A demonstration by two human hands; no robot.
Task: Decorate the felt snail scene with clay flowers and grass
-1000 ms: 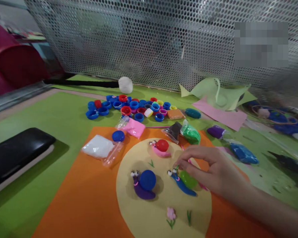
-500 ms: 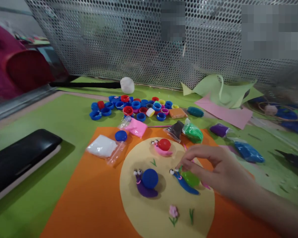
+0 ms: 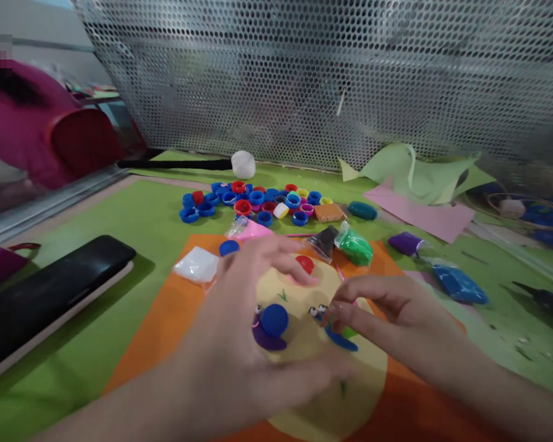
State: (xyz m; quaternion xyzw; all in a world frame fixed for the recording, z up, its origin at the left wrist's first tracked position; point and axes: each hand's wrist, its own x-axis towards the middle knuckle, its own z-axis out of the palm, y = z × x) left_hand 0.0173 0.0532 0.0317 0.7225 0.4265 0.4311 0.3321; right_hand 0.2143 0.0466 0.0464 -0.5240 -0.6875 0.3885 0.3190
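Note:
My right hand [image 3: 391,310] has its thumb and index finger pinched together at the neck of a blue clay snail [image 3: 342,341] with googly eyes and a mostly hidden green shell. What the fingertips hold there is too small to make out. My left hand [image 3: 235,337], slightly blurred, reaches in with fingers and thumb spread and holds nothing. It hovers around a purple clay snail [image 3: 263,336] with a blue bottle-cap shell [image 3: 275,320]. Behind it a snail with a red shell [image 3: 305,264] is partly covered. All lie on a yellow paper circle [image 3: 354,399] on orange card [image 3: 141,350].
Several bottle caps [image 3: 257,197] are heaped at the back. Bagged clay lies around the card: white [image 3: 196,265], green [image 3: 356,247], blue [image 3: 459,283], purple [image 3: 405,243]. A black case [image 3: 59,288] is at left, paper scraps [image 3: 419,209] at right. Perforated metal [image 3: 267,80] borders the table.
My left hand has come in from below left, covering the pink flower and part of the red-shelled snail. My right hand stays pinched at the blue snail. The view has shifted slightly.

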